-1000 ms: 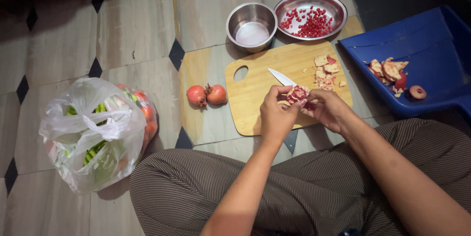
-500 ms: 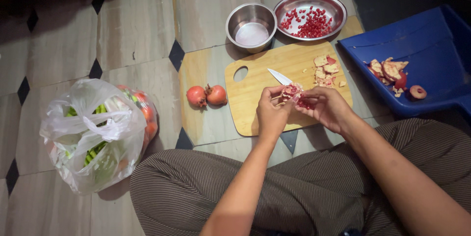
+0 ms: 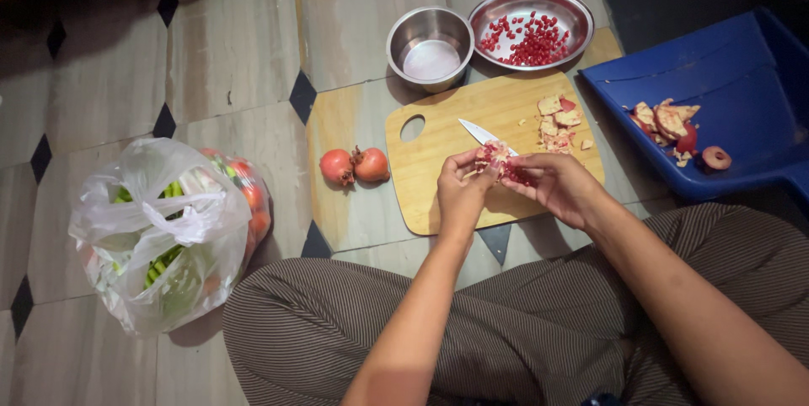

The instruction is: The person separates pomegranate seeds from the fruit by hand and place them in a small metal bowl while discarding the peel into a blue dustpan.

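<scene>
- Together, both hands close their grip on a pomegranate piece (image 3: pixel 497 161) above the wooden cutting board (image 3: pixel 438 170): left hand (image 3: pixel 462 191) pinching its near side, right hand (image 3: pixel 560 187) curled around the other.
- Both forearms reach out over crossed legs in striped trousers (image 3: pixel 522 330).
- On the tiled floor (image 3: pixel 227 52) lie the board, a blue tray (image 3: pixel 725 77), a plastic bag (image 3: pixel 168 229), two steel bowls (image 3: pixel 430 48), two whole pomegranates (image 3: pixel 354 166) and a knife (image 3: pixel 480 132).

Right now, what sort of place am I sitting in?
Most likely a home floor used as a kitchen work spot. The person sits cross-legged on tiled floor, with a wooden cutting board, two steel bowls, one holding pomegranate seeds, and a plastic bag of vegetables laid out on it.
</scene>
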